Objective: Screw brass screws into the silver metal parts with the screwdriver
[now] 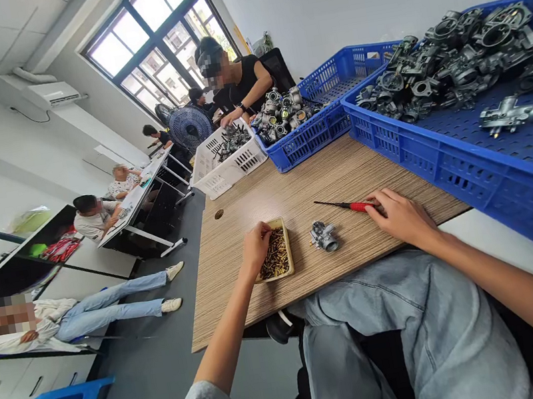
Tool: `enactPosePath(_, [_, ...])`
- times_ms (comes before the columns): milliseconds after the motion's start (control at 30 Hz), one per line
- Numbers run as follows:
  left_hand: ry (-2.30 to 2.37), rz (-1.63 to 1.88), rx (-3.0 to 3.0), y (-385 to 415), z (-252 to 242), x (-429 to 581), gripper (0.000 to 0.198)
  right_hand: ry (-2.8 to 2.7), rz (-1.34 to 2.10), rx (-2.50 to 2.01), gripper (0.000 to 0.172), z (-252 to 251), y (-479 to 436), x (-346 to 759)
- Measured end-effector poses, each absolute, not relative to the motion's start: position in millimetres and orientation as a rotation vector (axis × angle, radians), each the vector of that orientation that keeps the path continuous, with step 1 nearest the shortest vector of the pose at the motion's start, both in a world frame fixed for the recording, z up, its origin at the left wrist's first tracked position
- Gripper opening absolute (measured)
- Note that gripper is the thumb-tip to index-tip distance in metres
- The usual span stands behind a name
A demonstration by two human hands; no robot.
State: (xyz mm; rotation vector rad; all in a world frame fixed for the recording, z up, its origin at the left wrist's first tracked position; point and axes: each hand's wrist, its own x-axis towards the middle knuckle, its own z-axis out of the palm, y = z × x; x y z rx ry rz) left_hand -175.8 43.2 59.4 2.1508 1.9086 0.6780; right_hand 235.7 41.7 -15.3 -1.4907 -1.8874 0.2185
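My left hand (256, 249) is at the left rim of a small cream box (289, 250), fingertips pinched together over it. The box holds a heap of small brass pieces (276, 258), perhaps jets or screws. What the pinch contains, if anything, is too small to make out. In my right hand (398, 216) is a screwdriver with a red handle (361, 206), its dark shaft pointing left along the tabletop. Between my hands a single metal carburetor (323, 236) lies on the wooden table (233, 245), touched by neither hand.
A large blue crate (409, 143) piled with carburetors stands along the right. Behind the table are another blue crate (308, 142) of carburetors and a white basket (230, 178) of metal parts. A co-worker (248, 81) reaches into the white basket. Other people sit to the left.
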Motion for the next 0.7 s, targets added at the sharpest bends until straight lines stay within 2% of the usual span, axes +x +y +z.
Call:
enactPosePath(433, [1.965,0.741,2.058,38.2,71.6,-161.5,0.013,-1.896,0.208,-1.49,0.023,-11.1,40.3,235.5])
enactPosePath(700, [1.768,0.743,2.195,27.3,110.4,-130.2,0.018,-1.899,0.211,-1.495,0.022,-13.4,42.0,235.4])
